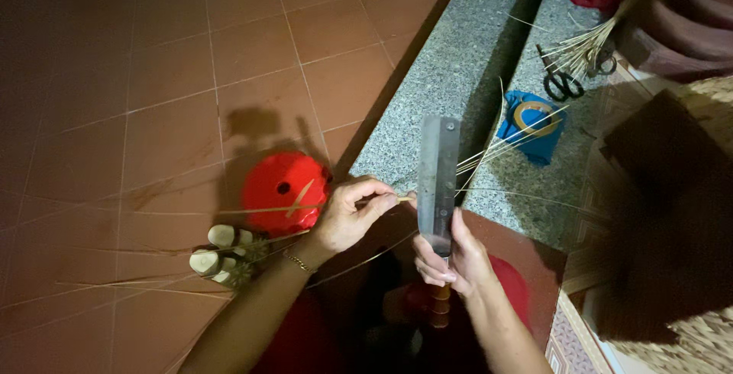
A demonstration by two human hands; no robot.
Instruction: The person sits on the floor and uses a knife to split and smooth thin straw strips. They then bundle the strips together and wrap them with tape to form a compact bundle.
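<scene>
Seen from above, a person's right hand [450, 256] is wrapped closed around the handle of a broad cleaver-like knife [437, 179], its flat grey blade standing upright, long axis pointing away from the body. The left hand [350, 214] pinches a thin bamboo strip [305, 230] between thumb and curled fingers, just beside the blade's edge. The strip runs crosswise, left to right, its far end passing the blade toward the stone ledge. It looks light, springy and easily snapped — best held close to the blade, where it bends least; the knife looks heavy and is gripped low on its handle. Below the left hand sit a red plastic stool [284, 189] and a pair of sandals [225, 256] on the tiled floor [153, 76]. Farther off, on the grey stone ledge [458, 61], lie a blue tape roll [537, 120], black scissors [563, 82] and a bundle of strips [584, 47].
</scene>
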